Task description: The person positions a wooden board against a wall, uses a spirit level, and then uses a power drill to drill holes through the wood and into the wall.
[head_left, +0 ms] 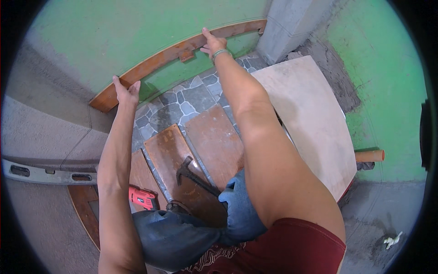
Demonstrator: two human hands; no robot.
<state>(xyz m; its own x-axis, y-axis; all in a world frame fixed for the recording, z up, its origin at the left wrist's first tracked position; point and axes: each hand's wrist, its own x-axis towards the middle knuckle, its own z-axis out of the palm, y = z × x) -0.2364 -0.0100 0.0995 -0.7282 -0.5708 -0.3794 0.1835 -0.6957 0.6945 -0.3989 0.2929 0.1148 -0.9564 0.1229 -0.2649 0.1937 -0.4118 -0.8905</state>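
Wooden strip (159,60), long and brown, runs along the green wall (82,43), its right end near the grey pillar (292,27). Both hands grip it: the left hand (127,93) near its left end, the right hand (214,44) right of its middle, each with fingers at the upper edge and thumb near the lower. A small wooden block (186,55) sits on the strip's lower edge, between the hands. Below, brown panels (213,130) lie side by side on the stone-patterned floor (166,109). A hammer (185,170) rests across the panels; a red power tool (142,197) lies by the left forearm. A pale board (310,109) stands right of the right forearm, near an orange pipe (368,155). Far left is a grey level (54,176).
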